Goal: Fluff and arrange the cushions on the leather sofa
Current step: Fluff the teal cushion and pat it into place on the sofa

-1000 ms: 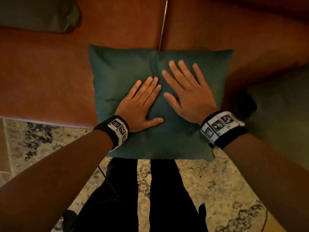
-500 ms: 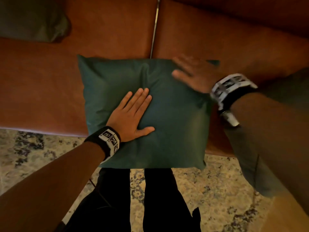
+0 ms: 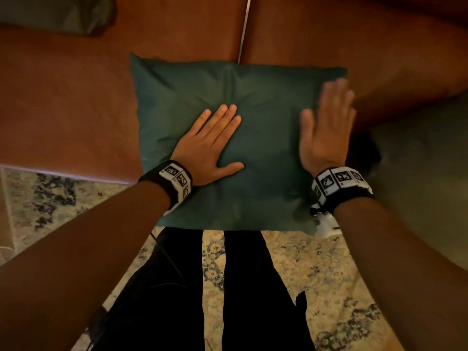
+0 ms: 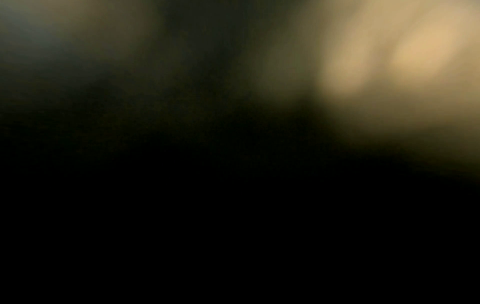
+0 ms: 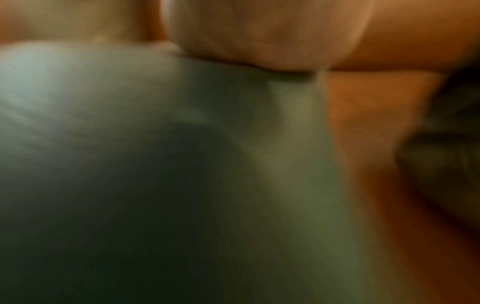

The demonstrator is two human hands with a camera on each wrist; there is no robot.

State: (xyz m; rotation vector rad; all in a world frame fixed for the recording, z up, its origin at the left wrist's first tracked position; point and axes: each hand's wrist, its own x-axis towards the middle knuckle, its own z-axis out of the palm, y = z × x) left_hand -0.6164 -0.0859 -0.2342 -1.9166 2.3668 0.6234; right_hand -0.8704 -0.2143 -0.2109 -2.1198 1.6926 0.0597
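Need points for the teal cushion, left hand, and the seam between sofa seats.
teal cushion (image 3: 266,117), head view, bare fabric between the hands.
left hand (image 3: 210,145), head view, back of the hand.
sofa seat seam (image 3: 243,29), head view, pale strip above the cushion.

A teal-green cushion (image 3: 243,138), plain and unpatterned, lies under both grips on the reddish-brown leather sofa (image 3: 76,110). Right of the right grip (image 3: 326,127) sits a duller olive-green cushion (image 3: 425,198); far beyond the left grip (image 3: 210,145), another dark olive cushion (image 3: 53,13). Both wristbands (image 3: 174,181) are black with white tiles bearing black square markers. Below the grips, black trousers (image 3: 253,300) stand over a cream rug (image 3: 316,274) mottled with dark blue-grey floral patches.
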